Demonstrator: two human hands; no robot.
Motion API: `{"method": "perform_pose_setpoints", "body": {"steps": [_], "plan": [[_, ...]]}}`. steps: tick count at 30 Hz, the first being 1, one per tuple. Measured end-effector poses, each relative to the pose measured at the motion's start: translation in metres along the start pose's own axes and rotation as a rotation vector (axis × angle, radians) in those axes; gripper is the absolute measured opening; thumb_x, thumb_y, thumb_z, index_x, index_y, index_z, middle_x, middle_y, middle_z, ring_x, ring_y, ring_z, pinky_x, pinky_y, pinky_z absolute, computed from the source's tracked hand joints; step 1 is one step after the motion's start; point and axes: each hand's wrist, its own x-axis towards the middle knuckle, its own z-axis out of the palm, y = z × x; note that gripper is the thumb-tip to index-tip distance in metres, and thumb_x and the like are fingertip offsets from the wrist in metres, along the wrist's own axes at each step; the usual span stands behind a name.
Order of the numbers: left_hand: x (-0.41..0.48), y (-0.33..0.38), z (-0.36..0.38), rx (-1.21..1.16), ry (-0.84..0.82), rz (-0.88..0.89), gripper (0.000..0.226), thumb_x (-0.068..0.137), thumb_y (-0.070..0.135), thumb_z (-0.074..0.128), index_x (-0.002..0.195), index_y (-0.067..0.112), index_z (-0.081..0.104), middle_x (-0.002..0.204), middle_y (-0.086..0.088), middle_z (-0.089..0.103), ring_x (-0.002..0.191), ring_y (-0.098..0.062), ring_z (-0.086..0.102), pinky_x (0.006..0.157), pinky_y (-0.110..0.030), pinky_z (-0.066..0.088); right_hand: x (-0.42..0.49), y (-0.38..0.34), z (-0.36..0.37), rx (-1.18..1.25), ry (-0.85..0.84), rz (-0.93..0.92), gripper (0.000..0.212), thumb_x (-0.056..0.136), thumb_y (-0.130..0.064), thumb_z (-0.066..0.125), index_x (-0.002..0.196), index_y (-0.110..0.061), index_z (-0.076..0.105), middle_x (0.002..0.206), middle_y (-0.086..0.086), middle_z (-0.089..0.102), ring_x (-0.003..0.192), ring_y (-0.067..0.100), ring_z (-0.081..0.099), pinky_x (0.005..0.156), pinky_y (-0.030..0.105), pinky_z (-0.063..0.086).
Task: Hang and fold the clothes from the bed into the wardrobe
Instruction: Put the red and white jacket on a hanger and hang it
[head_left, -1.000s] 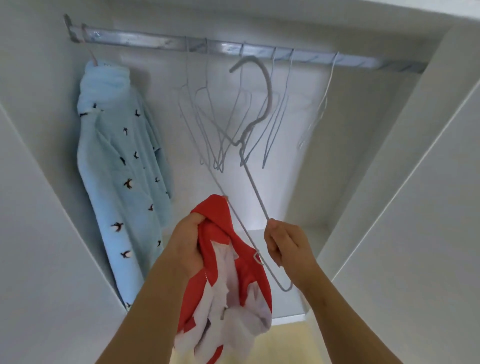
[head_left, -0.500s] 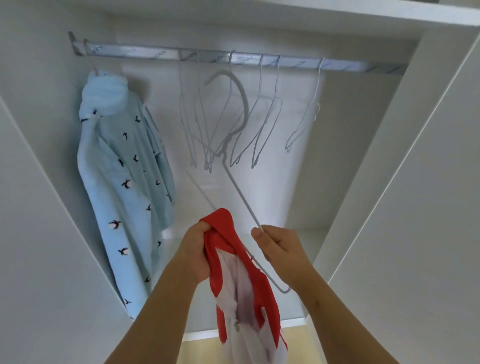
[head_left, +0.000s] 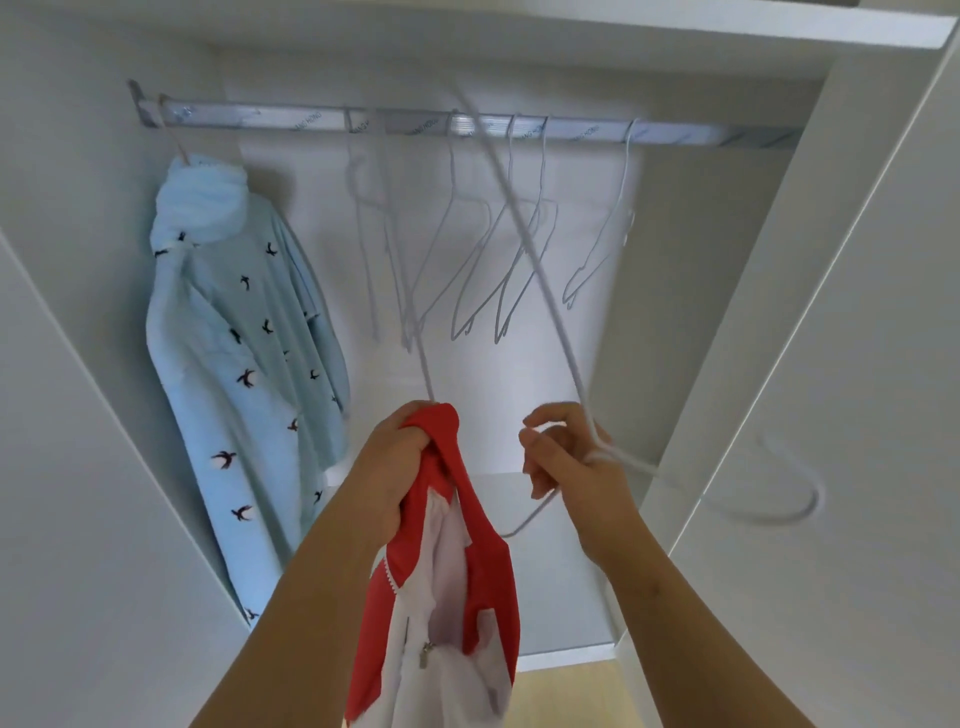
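A red and white garment is gripped near its top by the left hand, fingers curled tightly into the red cloth – the rest of it hangs down between the 2 forearms, a zip pull visible low on the white part. A white wire hanger is held in the right hand, fingers closed around the wire; its hook is blurred and points right, in front of the wardrobe door. Both are held up before the open compartment, below the rail. On the rail, 1 pale blue robe with dark birds hangs at the left – empty hangers hang beside it.
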Motion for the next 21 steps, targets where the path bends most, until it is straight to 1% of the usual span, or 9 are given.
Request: {"method": "perform_pose_setpoints", "body": {"steps": [3, 5, 7, 9, 11, 13, 15, 19, 21], "plan": [[0.005, 0.0, -0.005, 0.162, 0.009, 0.037, 0.025, 0.096, 0.011, 0.042, 0.087, 0.029, 0.058, 0.083, -0.008, 0.063, 0.078, -0.024, 0.06, 0.08, -0.037, 0.052, 0.006, -0.005, 0.007, 0.225, 0.04, -0.026, 0.014, 0.073, -0.024, 0.072, 0.082, -0.018, 0.063, 0.05, -0.001, 0.054, 0.041, 0.011, 0.045, 0.045, 0.02, 0.041], [0.009, -0.002, -0.011, 0.246, 0.022, 0.043, 0.03, 0.094, 0.006, 0.04, 0.088, 0.03, 0.057, 0.084, -0.006, 0.062, 0.078, -0.023, 0.059, 0.075, -0.033, 0.052, 0.012, -0.005, 0.012, 0.353, 0.13, 0.015, 0.024, 0.07, -0.036, 0.066, 0.083, -0.017, 0.063, 0.047, -0.001, 0.048, 0.039, 0.009, 0.038, 0.04, 0.019, 0.033], [0.014, -0.004, -0.019, 0.264, 0.072, 0.043, 0.033, 0.092, 0.001, 0.038, 0.09, 0.026, 0.059, 0.083, -0.003, 0.062, 0.076, -0.019, 0.058, 0.067, -0.026, 0.049, 0.017, -0.002, 0.016, 0.403, 0.174, 0.034, 0.023, 0.072, -0.035, 0.062, 0.085, -0.016, 0.062, 0.046, -0.003, 0.042, 0.039, 0.007, 0.031, 0.038, 0.018, 0.026], [0.019, -0.004, -0.03, 0.237, 0.167, 0.013, 0.029, 0.092, 0.001, 0.038, 0.091, 0.022, 0.059, 0.078, -0.004, 0.061, 0.069, -0.018, 0.057, 0.062, -0.024, 0.047, 0.021, 0.002, 0.019, 0.409, 0.16, 0.027, 0.007, 0.084, -0.02, 0.06, 0.09, -0.017, 0.062, 0.046, -0.005, 0.038, 0.039, 0.006, 0.028, 0.037, 0.017, 0.025], [0.023, -0.005, -0.042, 0.173, 0.263, -0.026, 0.027, 0.093, 0.004, 0.039, 0.085, 0.022, 0.058, 0.072, -0.005, 0.059, 0.063, -0.017, 0.054, 0.06, -0.026, 0.045, 0.023, 0.004, 0.024, 0.411, 0.113, 0.018, 0.014, 0.087, -0.008, 0.057, 0.096, -0.019, 0.062, 0.046, -0.006, 0.037, 0.04, 0.006, 0.028, 0.038, 0.017, 0.027], [0.027, -0.008, -0.049, 0.143, 0.303, -0.045, 0.024, 0.093, 0.005, 0.039, 0.089, 0.019, 0.058, 0.07, -0.006, 0.058, 0.061, -0.017, 0.053, 0.059, -0.026, 0.045, 0.024, 0.005, 0.029, 0.416, 0.048, 0.007, 0.018, 0.081, -0.011, 0.065, 0.095, -0.024, 0.063, 0.048, -0.004, 0.038, 0.042, 0.007, 0.031, 0.04, 0.017, 0.03], [0.03, -0.009, -0.054, 0.116, 0.329, -0.071, 0.024, 0.093, 0.004, 0.038, 0.098, 0.015, 0.058, 0.072, -0.008, 0.058, 0.063, -0.019, 0.054, 0.062, -0.028, 0.046, 0.026, 0.006, 0.035, 0.393, 0.006, -0.003, 0.012, 0.083, -0.02, 0.059, 0.091, -0.025, 0.066, 0.049, -0.002, 0.039, 0.043, 0.008, 0.031, 0.04, 0.017, 0.031], [0.045, -0.001, -0.071, 0.053, 0.438, -0.225, 0.029, 0.089, 0.002, 0.046, 0.117, 0.0, 0.053, 0.082, -0.013, 0.052, 0.086, -0.029, 0.051, 0.087, -0.042, 0.045, 0.031, 0.014, 0.037, 0.284, 0.13, 0.074, 0.033, 0.096, -0.018, 0.048, 0.075, -0.028, 0.07, 0.046, -0.005, 0.035, 0.041, 0.006, 0.028, 0.038, 0.016, 0.025], [0.047, 0.002, -0.082, -0.039, 0.481, -0.288, 0.027, 0.083, 0.002, 0.048, 0.11, 0.001, 0.052, 0.082, -0.013, 0.05, 0.08, -0.028, 0.049, 0.08, -0.04, 0.043, 0.03, 0.019, 0.037, 0.272, 0.199, 0.118, 0.03, 0.094, -0.015, 0.051, 0.07, -0.024, 0.065, 0.043, -0.007, 0.033, 0.038, 0.006, 0.026, 0.037, 0.016, 0.024]]}}
